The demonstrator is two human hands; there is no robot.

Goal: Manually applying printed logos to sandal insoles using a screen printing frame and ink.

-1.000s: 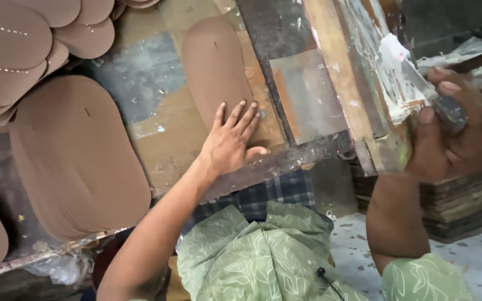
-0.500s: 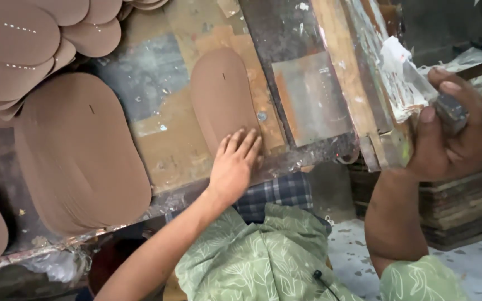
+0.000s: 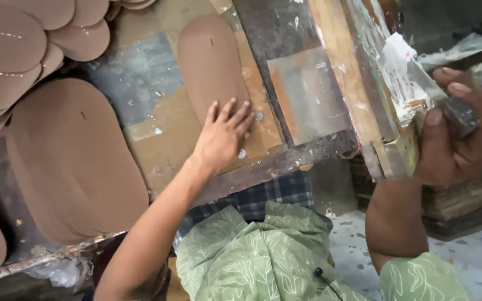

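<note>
1. Your left hand (image 3: 221, 136) lay flat, fingers spread, grasping nothing, on the brown oval sole-shaped sheet (image 3: 210, 64) on the worn wooden workbench (image 3: 157, 128).
2. Your right hand (image 3: 456, 131) clenched a glue-smeared metal scraper (image 3: 419, 89) at the bench's right edge.

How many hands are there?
2. The left hand lies flat on a brown sole on the bench; the right hand holds a brush at right.

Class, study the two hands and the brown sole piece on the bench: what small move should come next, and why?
Probably press the left hand flat to pin the single brown sole piece; its fingers only overlap the near end, while the right hand holds a glue-caked brush off the bench edge.
</note>
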